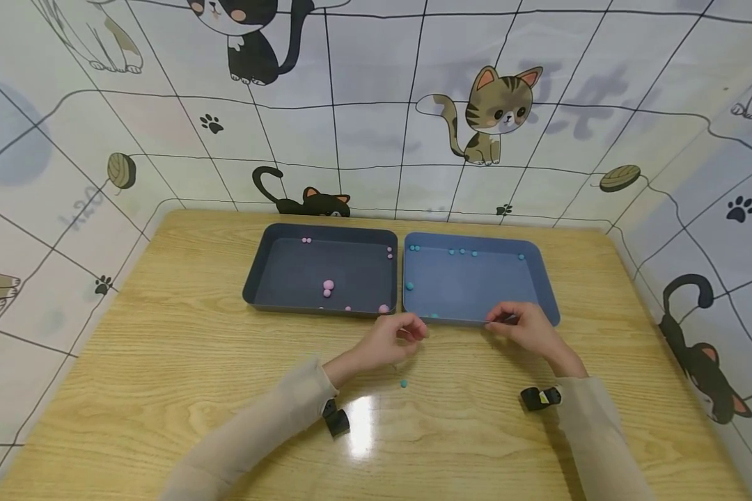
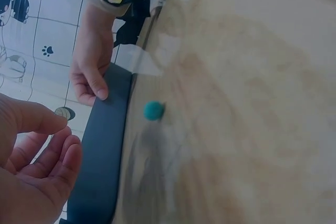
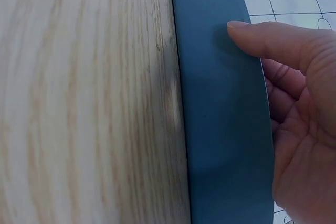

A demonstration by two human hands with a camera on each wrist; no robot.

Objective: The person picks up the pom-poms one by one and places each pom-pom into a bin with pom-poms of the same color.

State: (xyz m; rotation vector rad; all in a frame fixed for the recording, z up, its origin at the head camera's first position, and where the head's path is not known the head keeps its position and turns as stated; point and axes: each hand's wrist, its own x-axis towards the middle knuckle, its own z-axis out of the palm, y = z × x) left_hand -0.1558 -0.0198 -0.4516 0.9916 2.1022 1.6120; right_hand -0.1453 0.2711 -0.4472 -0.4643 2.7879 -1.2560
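Observation:
In the head view my right hand [image 1: 526,325] grips the near rim of the blue tray [image 1: 476,278]. The right wrist view shows its thumb [image 3: 252,35] on the tray's outer wall [image 3: 220,129], the other fingers behind the rim. My left hand [image 1: 391,341] hovers before the gap between the trays, its fingers loosely bent and nothing visible between them. A small teal ball [image 1: 404,383] lies on the table below that hand. Several teal balls, one of them a larger ball [image 1: 410,286], are in the blue tray, mostly along its edges.
Left of the blue tray stands a dark grey tray [image 1: 288,278] with several pink balls, including a larger pink ball [image 1: 329,284]. Both trays sit on a wooden table [image 1: 182,362] toward the back, before a wall [image 1: 376,132] printed with cats.

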